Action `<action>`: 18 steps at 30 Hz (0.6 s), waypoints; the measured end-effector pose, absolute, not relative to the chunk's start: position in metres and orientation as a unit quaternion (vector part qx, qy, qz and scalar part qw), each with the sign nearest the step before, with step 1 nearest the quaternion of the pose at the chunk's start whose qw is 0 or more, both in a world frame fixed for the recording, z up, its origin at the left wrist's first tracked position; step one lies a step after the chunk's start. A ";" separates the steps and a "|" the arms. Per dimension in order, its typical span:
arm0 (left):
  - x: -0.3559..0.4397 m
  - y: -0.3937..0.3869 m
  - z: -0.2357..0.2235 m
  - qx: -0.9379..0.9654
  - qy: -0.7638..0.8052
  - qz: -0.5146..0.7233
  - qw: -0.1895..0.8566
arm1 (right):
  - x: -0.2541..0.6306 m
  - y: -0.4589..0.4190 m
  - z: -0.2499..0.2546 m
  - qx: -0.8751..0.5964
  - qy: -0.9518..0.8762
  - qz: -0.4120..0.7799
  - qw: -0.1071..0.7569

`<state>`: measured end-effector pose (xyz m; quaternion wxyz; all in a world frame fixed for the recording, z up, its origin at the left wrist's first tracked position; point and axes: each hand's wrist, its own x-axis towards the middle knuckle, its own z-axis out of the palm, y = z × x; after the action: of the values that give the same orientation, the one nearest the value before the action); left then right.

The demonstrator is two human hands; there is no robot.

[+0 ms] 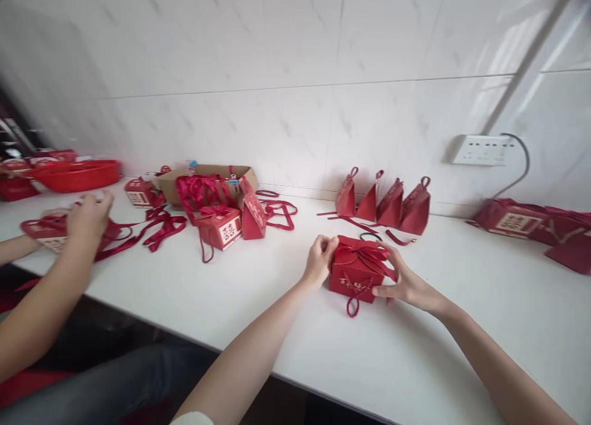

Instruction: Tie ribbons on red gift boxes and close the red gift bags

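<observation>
A red gift box [346, 284] with a ribbon bow [362, 257] on top and gold lettering on its front stands upright on the white table. My left hand [319, 262] pinches its upper left edge. From the other side, my right hand [404, 280] grips it, thumb at the front right corner and fingers behind the bow. A cord loop [353, 306] hangs from the front onto the table. Behind it lie a black ring [369, 235] and a strip of red ribbon [399, 238]. Parts of the box's sides are hidden by my fingers.
Several red pointed boxes [390, 204] stand along the wall. Left are a tied box [220, 228] and a cardboard box [172, 191] of ribbons. A co-worker's hands [87, 218] handle another red box. A red basin [76, 175] and right-hand boxes [519, 218] flank these.
</observation>
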<state>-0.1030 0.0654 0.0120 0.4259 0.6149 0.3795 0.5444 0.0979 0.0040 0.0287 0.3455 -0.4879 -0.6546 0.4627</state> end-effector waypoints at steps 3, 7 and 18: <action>-0.115 0.072 0.015 0.629 0.354 0.495 0.483 | 0.096 0.006 0.028 -0.493 -0.667 0.423 0.365; -0.128 0.063 0.026 0.699 0.298 0.397 0.514 | 0.100 0.008 0.027 -0.479 -0.660 0.416 0.401; -0.206 0.018 0.021 0.661 0.509 0.520 0.183 | 0.119 0.021 0.012 -0.458 -0.553 0.549 0.428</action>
<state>-0.2059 0.0178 0.0214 0.1829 0.6607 0.5092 0.5204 0.1189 0.0210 0.0118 0.4281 -0.4577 -0.5528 0.5491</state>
